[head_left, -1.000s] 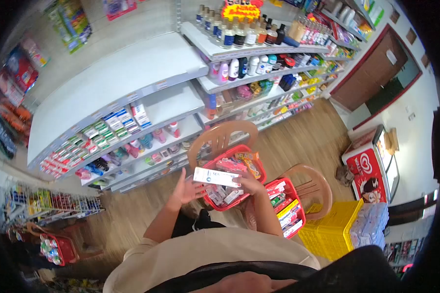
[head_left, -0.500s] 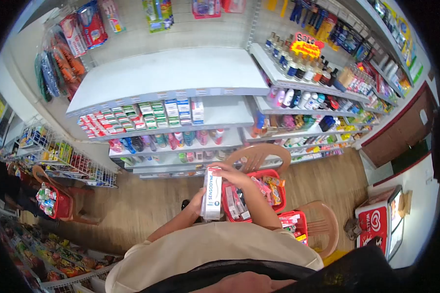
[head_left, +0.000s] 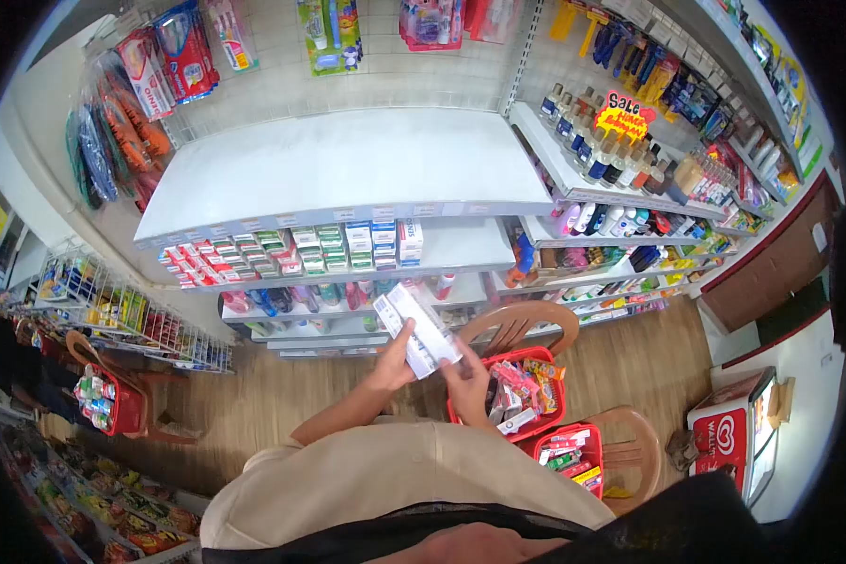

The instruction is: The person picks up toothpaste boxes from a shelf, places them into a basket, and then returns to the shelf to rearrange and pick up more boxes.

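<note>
A white Sensodyne toothpaste box (head_left: 425, 329) is tilted in front of my body, its upper end toward the shelves. My left hand (head_left: 398, 362) grips its left side, with the thumb across the face. At the lower right end, the fingers of my right hand (head_left: 468, 381) are closed on the box. Just beyond my right hand stands a red basket (head_left: 561, 406) of mixed packets and boxes. On the shelf ahead, several toothpaste boxes (head_left: 334, 249) form a row, with white ones at its right end.
Brown plastic chairs (head_left: 559, 324) stand close on the right, and a second red basket (head_left: 600, 470) sits nearby. Bottles (head_left: 611, 169) line the right-hand shelves. Wire racks (head_left: 141, 315) are to the left, where a person in dark clothing (head_left: 19, 357) is beside another red basket (head_left: 127, 404).
The toothpaste box has turned from upright to slanting up-left. My right hand has moved from its top to its lower right end. The view has shifted slightly.
</note>
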`<action>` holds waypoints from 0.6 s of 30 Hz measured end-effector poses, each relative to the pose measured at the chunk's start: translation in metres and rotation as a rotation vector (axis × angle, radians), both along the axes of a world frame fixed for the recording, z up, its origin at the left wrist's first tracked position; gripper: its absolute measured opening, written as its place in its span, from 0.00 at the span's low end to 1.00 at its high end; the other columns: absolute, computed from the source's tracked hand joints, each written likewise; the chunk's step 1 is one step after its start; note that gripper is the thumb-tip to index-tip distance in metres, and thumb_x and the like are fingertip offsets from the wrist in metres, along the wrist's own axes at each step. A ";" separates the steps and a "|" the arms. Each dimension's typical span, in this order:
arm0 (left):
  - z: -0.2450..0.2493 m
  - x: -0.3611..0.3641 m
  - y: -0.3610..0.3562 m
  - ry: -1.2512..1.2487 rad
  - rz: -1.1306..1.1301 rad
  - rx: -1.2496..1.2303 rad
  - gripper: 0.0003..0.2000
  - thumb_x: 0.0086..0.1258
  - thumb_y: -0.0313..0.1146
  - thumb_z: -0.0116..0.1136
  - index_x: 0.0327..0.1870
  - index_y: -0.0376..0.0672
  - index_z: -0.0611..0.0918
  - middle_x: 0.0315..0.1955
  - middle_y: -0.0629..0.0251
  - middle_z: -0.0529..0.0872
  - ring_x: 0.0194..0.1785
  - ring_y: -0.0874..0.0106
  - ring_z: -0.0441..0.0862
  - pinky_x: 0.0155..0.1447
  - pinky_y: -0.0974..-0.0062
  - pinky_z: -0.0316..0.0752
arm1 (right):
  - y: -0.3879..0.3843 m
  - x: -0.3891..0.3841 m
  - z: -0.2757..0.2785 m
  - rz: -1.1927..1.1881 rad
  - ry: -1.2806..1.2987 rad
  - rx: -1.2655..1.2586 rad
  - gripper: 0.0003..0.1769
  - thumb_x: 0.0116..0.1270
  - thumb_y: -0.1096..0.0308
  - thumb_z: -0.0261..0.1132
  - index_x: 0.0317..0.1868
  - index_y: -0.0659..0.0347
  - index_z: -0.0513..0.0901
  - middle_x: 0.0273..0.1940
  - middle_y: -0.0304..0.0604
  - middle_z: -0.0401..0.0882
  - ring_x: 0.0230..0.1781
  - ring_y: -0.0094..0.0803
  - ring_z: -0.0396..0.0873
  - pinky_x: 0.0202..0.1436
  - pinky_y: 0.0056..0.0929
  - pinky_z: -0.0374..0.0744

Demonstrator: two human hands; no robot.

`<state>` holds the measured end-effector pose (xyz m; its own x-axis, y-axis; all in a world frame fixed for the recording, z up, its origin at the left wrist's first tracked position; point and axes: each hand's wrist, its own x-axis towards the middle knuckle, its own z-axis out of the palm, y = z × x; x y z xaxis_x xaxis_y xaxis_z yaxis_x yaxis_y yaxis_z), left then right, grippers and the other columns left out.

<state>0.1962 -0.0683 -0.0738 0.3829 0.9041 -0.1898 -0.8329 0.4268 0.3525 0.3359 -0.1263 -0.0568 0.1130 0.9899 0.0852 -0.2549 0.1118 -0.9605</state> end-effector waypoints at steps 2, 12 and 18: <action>-0.010 -0.004 0.009 0.079 0.022 -0.043 0.20 0.71 0.44 0.55 0.59 0.46 0.71 0.50 0.62 0.79 0.57 0.65 0.77 0.58 0.58 0.73 | 0.015 0.002 0.000 -0.201 -0.037 -0.026 0.26 0.62 0.78 0.65 0.62 0.70 0.72 0.42 0.39 0.80 0.35 0.17 0.75 0.38 0.16 0.72; -0.062 -0.067 0.012 0.288 0.071 -0.390 0.23 0.63 0.43 0.67 0.56 0.47 0.72 0.47 0.66 0.79 0.51 0.69 0.77 0.57 0.67 0.74 | 0.158 -0.051 0.058 -0.464 -0.403 0.257 0.24 0.60 0.75 0.67 0.57 0.69 0.76 0.49 0.53 0.80 0.48 0.29 0.79 0.50 0.26 0.77; -0.083 -0.110 0.015 0.187 0.173 -0.493 0.27 0.60 0.40 0.69 0.58 0.45 0.69 0.48 0.63 0.76 0.51 0.66 0.76 0.58 0.69 0.75 | 0.199 -0.090 0.044 -0.550 -0.698 0.447 0.23 0.57 0.71 0.69 0.53 0.67 0.79 0.51 0.58 0.80 0.52 0.46 0.79 0.55 0.35 0.76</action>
